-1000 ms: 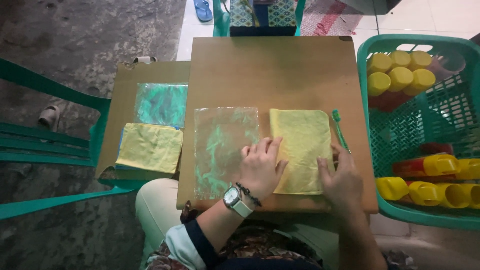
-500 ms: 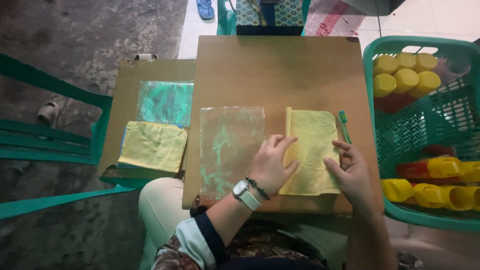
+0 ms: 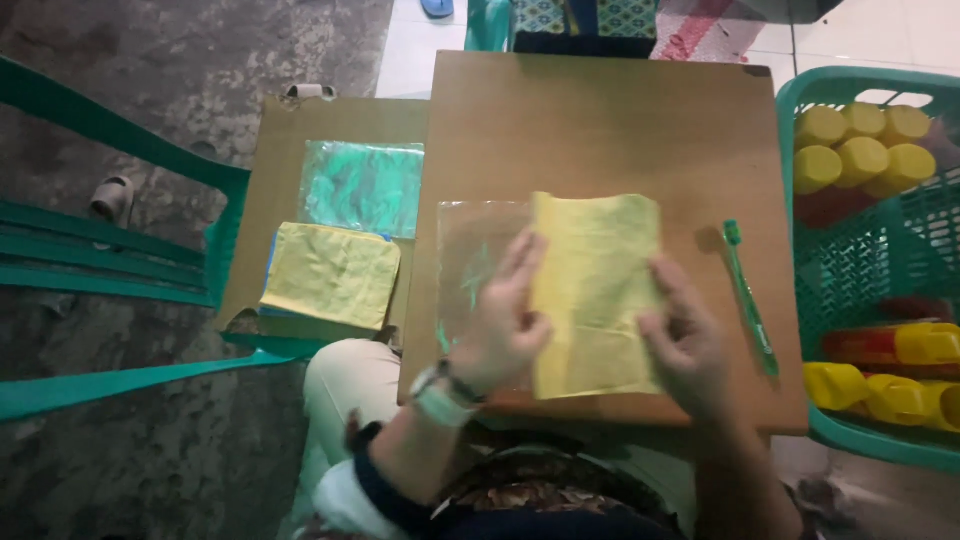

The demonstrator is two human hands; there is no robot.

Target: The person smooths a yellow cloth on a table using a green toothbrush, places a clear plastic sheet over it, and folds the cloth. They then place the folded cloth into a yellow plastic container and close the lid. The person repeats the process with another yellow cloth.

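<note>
A yellow sheet (image 3: 600,280) lies on the brown wooden table (image 3: 600,130), partly over a clear plastic bag (image 3: 470,260). My left hand (image 3: 505,320), with a watch on its wrist, grips the sheet's left edge where it meets the bag. My right hand (image 3: 685,340) pinches the sheet's lower right part. A green pen (image 3: 750,300) lies on the table just right of my right hand.
A lower brown board (image 3: 270,180) to the left carries a clear bag over green (image 3: 365,185) and a yellow stack (image 3: 335,275). A green basket (image 3: 880,270) with yellow-capped bottles (image 3: 860,145) stands at the right. Green chair arms (image 3: 120,250) are at the left.
The yellow sheet has shifted left and now overlaps the plastic bag. Both hands moved with it, my left hand now on its left edge, my right hand on its lower right.
</note>
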